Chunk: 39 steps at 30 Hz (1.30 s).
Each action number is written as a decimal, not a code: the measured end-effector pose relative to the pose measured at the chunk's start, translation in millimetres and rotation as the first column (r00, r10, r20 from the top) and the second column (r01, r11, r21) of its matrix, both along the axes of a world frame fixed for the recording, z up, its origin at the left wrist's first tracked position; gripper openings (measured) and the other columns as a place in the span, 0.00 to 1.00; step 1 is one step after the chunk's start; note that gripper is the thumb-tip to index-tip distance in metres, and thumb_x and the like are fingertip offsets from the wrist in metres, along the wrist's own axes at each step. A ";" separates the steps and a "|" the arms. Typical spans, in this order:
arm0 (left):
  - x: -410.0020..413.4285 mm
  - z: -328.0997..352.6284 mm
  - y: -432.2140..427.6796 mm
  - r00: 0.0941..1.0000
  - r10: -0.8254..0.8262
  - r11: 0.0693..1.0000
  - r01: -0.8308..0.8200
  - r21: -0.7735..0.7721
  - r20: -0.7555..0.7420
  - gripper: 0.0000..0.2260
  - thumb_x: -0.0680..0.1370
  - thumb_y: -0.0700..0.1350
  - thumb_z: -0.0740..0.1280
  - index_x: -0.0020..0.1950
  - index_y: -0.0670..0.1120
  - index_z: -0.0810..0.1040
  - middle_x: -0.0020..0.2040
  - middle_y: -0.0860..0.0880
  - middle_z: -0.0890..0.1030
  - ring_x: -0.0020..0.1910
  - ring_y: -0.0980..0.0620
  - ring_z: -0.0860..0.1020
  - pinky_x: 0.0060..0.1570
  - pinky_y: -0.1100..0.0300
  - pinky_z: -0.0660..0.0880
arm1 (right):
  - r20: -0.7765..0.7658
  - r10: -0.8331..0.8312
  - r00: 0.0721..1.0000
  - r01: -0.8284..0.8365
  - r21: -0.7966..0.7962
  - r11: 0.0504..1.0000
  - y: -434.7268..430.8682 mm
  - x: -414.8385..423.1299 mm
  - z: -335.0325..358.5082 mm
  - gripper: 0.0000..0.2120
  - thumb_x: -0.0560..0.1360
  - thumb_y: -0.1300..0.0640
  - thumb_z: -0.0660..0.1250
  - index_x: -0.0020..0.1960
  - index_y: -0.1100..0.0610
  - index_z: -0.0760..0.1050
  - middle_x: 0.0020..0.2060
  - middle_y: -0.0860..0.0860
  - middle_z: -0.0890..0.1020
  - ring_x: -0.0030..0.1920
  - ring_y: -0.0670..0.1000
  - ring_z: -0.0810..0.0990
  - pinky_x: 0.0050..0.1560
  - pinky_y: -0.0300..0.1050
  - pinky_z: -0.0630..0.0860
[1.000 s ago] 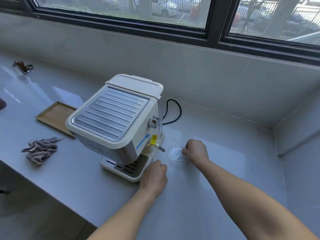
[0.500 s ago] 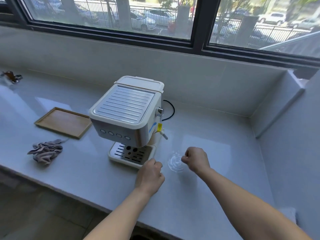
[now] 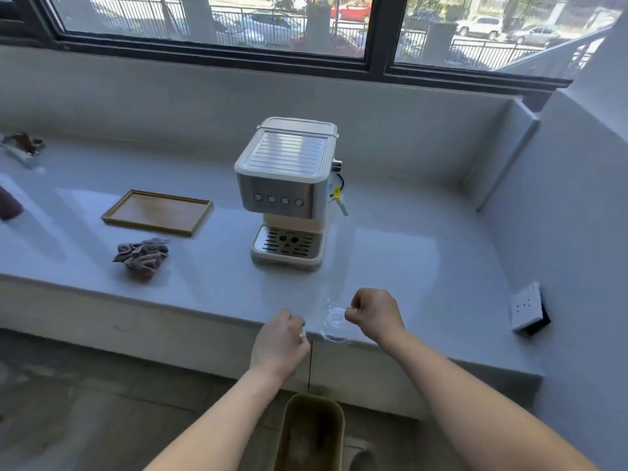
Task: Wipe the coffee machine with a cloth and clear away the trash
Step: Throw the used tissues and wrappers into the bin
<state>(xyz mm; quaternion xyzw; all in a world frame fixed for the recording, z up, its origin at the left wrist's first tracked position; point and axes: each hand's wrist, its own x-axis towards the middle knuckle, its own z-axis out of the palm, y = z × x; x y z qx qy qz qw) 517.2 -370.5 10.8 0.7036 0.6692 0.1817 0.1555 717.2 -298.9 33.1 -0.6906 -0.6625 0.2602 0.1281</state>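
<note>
While both fists pinch a clear plastic wrapper (image 3: 334, 321) at the counter's front edge (image 3: 204, 311), left hand (image 3: 280, 343) and right hand (image 3: 373, 314) apparently draw it toward the bin (image 3: 311, 433) below, coffee machine (image 3: 287, 188) mid-counter, cloth (image 3: 142, 256) near the front edge.

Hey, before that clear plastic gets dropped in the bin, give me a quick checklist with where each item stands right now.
1. Clear plastic wrap pinched by both hands: ok; the left hand and the right hand are closed on its ends.
2. Wrap lifted off the counter: cannot tell; it is see-through and sits at the counter's front edge.
3. Bin open and below the hands: ok.
4. Wrap directly over the bin mouth: not ok; it is over the counter edge.
5. Cloth ready for wiping: ok; it lies crumpled left of the coffee machine.
</note>
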 end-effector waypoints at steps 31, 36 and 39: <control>-10.4 -230.7 -154.7 0.981 0.192 0.895 -0.172 -0.412 0.007 0.11 0.75 0.44 0.69 0.58 0.47 0.81 0.49 0.52 0.77 0.46 0.52 0.76 0.44 0.61 0.74 | 0.177 0.358 0.917 -0.272 -0.379 0.884 -135.8 -21.0 -249.8 0.08 0.71 0.51 0.70 0.38 0.54 0.74 0.32 0.48 0.74 0.36 0.54 0.77 0.32 0.45 0.66; -10.3 -317.4 -160.2 0.997 0.076 0.856 -0.082 -0.510 -0.032 0.10 0.75 0.44 0.66 0.54 0.46 0.81 0.45 0.50 0.72 0.48 0.46 0.77 0.42 0.57 0.70 | 0.260 0.479 0.839 -0.334 -0.448 0.829 -146.9 -20.4 -332.3 0.09 0.73 0.49 0.68 0.43 0.55 0.75 0.42 0.53 0.80 0.45 0.57 0.80 0.40 0.46 0.74; -7.6 -363.7 -162.2 0.997 0.044 0.827 -0.071 -0.557 -0.061 0.11 0.75 0.45 0.66 0.56 0.47 0.80 0.50 0.47 0.78 0.49 0.45 0.79 0.46 0.54 0.74 | 0.291 0.522 0.802 -0.366 -0.451 0.814 -148.5 -15.2 -377.7 0.09 0.74 0.48 0.67 0.43 0.54 0.76 0.44 0.54 0.81 0.46 0.58 0.81 0.43 0.47 0.75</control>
